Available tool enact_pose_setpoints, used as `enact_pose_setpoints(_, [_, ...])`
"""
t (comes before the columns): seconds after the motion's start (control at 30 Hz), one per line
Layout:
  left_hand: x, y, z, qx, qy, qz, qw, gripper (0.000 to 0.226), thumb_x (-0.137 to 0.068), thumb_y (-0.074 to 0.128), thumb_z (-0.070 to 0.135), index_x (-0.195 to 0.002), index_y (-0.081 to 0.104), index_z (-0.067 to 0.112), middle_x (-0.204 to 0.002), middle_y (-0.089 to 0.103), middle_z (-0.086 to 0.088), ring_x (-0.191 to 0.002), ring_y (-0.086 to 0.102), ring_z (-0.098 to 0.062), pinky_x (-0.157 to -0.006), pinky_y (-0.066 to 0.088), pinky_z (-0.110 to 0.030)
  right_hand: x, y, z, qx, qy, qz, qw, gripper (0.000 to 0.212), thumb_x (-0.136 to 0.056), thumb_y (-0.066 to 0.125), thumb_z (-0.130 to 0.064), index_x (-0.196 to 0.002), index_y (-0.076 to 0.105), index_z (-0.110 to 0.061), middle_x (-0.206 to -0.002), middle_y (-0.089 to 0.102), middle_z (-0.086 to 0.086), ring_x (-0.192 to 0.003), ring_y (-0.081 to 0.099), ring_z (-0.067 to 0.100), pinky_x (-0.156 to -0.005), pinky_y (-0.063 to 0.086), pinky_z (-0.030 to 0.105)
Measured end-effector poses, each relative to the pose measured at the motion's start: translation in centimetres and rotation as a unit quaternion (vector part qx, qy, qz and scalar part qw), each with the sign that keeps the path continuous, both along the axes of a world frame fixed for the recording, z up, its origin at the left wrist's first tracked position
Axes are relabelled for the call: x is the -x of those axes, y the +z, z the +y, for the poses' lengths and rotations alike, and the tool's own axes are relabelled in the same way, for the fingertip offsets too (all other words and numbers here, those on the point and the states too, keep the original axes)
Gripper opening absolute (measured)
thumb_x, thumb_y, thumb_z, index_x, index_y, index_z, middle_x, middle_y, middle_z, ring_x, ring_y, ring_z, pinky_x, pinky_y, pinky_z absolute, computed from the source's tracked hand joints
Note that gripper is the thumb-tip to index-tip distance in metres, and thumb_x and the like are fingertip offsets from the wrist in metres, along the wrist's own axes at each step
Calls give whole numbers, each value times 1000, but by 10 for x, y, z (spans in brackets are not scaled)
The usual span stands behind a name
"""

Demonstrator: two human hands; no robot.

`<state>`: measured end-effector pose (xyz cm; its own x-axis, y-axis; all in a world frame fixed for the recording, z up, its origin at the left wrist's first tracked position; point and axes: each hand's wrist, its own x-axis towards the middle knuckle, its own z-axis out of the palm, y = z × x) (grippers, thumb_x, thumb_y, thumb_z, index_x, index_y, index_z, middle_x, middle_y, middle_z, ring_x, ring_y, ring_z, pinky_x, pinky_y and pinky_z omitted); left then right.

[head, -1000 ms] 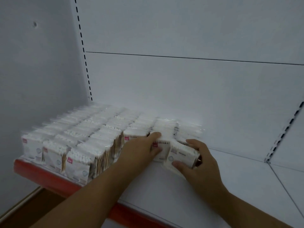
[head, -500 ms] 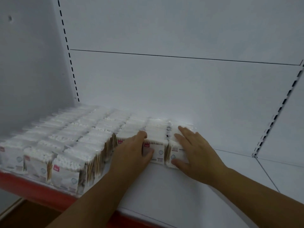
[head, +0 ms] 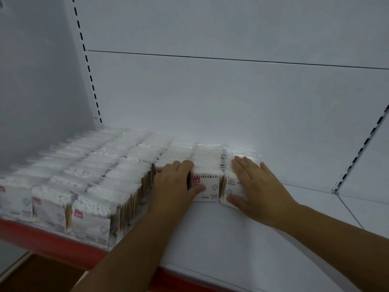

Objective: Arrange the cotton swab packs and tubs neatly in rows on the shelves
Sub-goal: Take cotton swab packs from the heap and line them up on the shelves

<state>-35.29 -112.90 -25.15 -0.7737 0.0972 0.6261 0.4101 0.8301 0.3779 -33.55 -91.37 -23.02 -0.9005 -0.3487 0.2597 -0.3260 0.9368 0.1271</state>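
Cotton swab packs [head: 88,186] stand in rows on left part of white shelf [head: 210,239], reaching its back wall. Left hand [head: 174,184] cups the front of one row, fingers bent over its top, thumb on neighbouring pack face. Right hand [head: 256,186] lies flat, fingers straight, pressing the rightmost row's side.

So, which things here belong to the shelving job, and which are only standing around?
Job: cotton swab packs, shelf under them, left hand and right hand on the front packs.
Only there: back panel, slotted upright, side wall.
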Motion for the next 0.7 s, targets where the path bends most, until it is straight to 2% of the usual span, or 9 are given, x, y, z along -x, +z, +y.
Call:
enact_pose_setpoints(0.07, [-5, 4, 1, -25, 1, -24, 999, 55, -75, 78, 39, -119, 52, 18, -99, 54, 2, -94, 48, -18, -77, 30, -30, -4, 6, -1, -29, -19, -10, 999, 103, -72, 8, -76, -154, 6, -14, -162, 2, 3, -149, -2, 20, -117, -3, 44])
enact_pose_setpoints(0.1, [-6, 4, 1, -41, 1, -28, 999, 55, -76, 77, 39, -118, 49, 17, -97, 49, 4, -91, 43, -15, -75, 27, -27, -6, 9, -3, -38, -26, -8, 999, 106, -68, 3, -76, -154, 7, -13, -162, 1, 5, -149, -3, 23, -117, -1, 48])
enact_pose_setpoints(0.23, [-10, 4, 1, -49, 8, -15, 999, 45, -75, 78, 40, -96, 44, 19, -87, 44, 6, -81, 38, -13, -70, 27, -29, -7, 15, -29, -67, -25, 40, 997, 86, -81, 23, -64, -145, 39, -7, -151, 36, 15, -141, 33, 31, -108, 27, 58])
enact_pose_setpoints(0.27, [-10, 2, 0, -36, 9, -7, 999, 42, -76, 77, 40, -91, 43, 21, -84, 44, 7, -79, 40, -15, -69, 28, -31, -4, 15, -35, -72, -15, 48, 996, 82, -83, 24, -62, -145, 39, -9, -151, 38, 13, -140, 34, 30, -108, 27, 57])
enact_pose_setpoints(0.37, [-7, -2, -3, -30, -4, 22, 999, 30, -75, 78, 29, -81, 50, 20, -75, 45, 8, -71, 51, -22, -64, 33, -31, 1, 12, -45, -62, -21, 19, 998, 77, -93, 24, -63, -154, 8, -19, -162, 6, 7, -149, 3, 25, -117, 2, 52])
enact_pose_setpoints(0.43, [-8, -3, -4, -44, -15, 46, 998, 27, -72, 81, 20, -76, 54, 18, -67, 49, 7, -61, 51, -22, -58, 36, -29, 3, 12, -45, -66, -36, 10, 997, 76, -95, 31, -60, -154, 1, -22, -162, -2, 5, -149, -5, 23, -117, -5, 50])
enact_pose_setpoints(0.5, [-9, -2, -3, -70, -14, 42, 997, 27, -75, 79, 19, -75, 52, 20, -64, 45, 12, -59, 45, -16, -57, 34, -25, 2, 13, -45, -53, -30, 1, 998, 78, -93, 28, -63, -154, 1, -22, -162, -3, 4, -149, -6, 22, -117, -6, 49])
enact_pose_setpoints(0.6, [-6, -4, -1, -109, -28, -4, 994, 26, -83, 70, 21, -74, 46, 22, -61, 39, 12, -60, 42, -12, -56, 31, -27, -3, 17, -39, -16, -1, 11, 1000, 90, -83, 6, -73, -154, 7, -18, -162, 2, 4, -149, -3, 19, -118, -5, 43])
enact_pose_setpoints(0.7, [-7, -6, -2, -115, -44, 5, 992, 26, -82, 71, 20, -71, 47, 23, -59, 38, 11, -58, 41, -12, -55, 32, -28, -14, 24, -24, 56, 10, 55, 997, 86, -86, 4, -69, -152, 20, -16, -160, 12, 1, -148, 7, 15, -117, -4, 34])
